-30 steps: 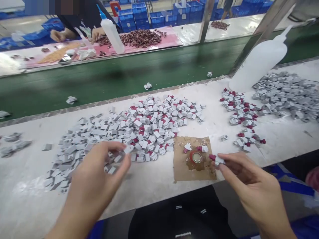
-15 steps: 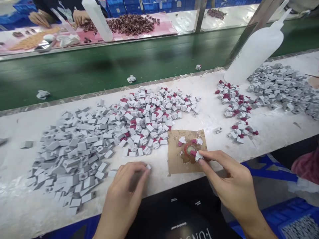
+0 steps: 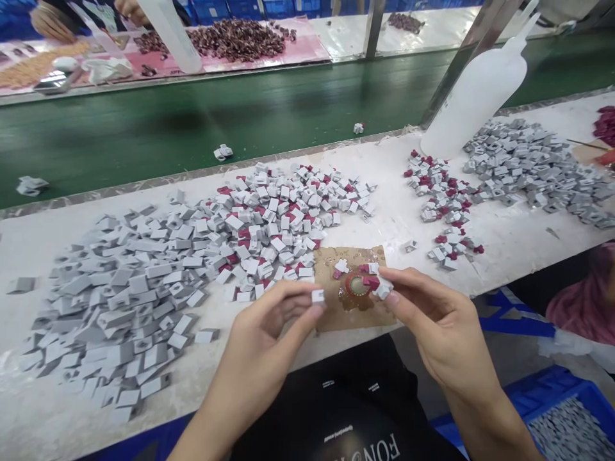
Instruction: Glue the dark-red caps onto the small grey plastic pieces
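Between thumb and fingertips, my left hand (image 3: 273, 336) pinches a small grey plastic block (image 3: 318, 296). My right hand (image 3: 439, 330) grips a grey and dark-red plastic piece (image 3: 382, 288), its red end pointing left. Both held parts are over or beside a wet, stained cardboard square (image 3: 331, 318). On that cardboard lie a round red-rimmed cap (image 3: 356, 285) with clear liquid about it and two more grey-and-red pieces, one of them a loose piece (image 3: 341, 267). Left of the cardboard spreads a big heap of grey blocks (image 3: 144, 294), with grey-and-red pieces (image 3: 278, 218) mixed in at its right side.
A white squeeze bottle (image 3: 475, 96) leans by a metal post (image 3: 461, 64). Right of centre lie grey-and-red pieces (image 3: 444, 205) and another grey heap (image 3: 538, 166). A green conveyor belt (image 3: 288, 105) carries a few pieces. Beyond it, a co-worker's hands (image 3: 52, 22) are visible.
My left hand has lifted the grey block and brought it right, towards the piece in my right hand. The view has shifted slightly; pieces on the belt appear further left.
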A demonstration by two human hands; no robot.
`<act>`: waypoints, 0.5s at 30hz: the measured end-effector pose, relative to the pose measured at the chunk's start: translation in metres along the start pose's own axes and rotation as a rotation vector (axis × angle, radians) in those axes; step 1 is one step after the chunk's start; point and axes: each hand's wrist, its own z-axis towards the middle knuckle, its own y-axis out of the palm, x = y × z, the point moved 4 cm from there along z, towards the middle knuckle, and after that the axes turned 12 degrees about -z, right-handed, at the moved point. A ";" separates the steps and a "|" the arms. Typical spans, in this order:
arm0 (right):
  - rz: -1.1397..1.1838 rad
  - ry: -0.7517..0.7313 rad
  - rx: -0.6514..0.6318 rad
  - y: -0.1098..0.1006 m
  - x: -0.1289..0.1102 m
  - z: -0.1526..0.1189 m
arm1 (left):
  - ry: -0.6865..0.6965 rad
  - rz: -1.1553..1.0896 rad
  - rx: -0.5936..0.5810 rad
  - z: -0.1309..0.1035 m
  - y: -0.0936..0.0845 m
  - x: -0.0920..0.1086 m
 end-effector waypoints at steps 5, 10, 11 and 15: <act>0.226 0.066 -0.072 0.006 0.001 0.008 | -0.025 -0.338 -0.155 0.021 0.043 0.009; 0.225 0.032 -0.066 0.005 0.002 0.009 | 0.001 -0.396 -0.197 0.026 0.051 0.006; 0.213 0.029 -0.066 0.004 0.003 0.009 | -0.004 -0.389 -0.196 0.026 0.050 0.006; 0.136 0.018 -0.073 0.003 -0.001 0.009 | -0.021 -0.312 -0.213 0.026 0.049 0.006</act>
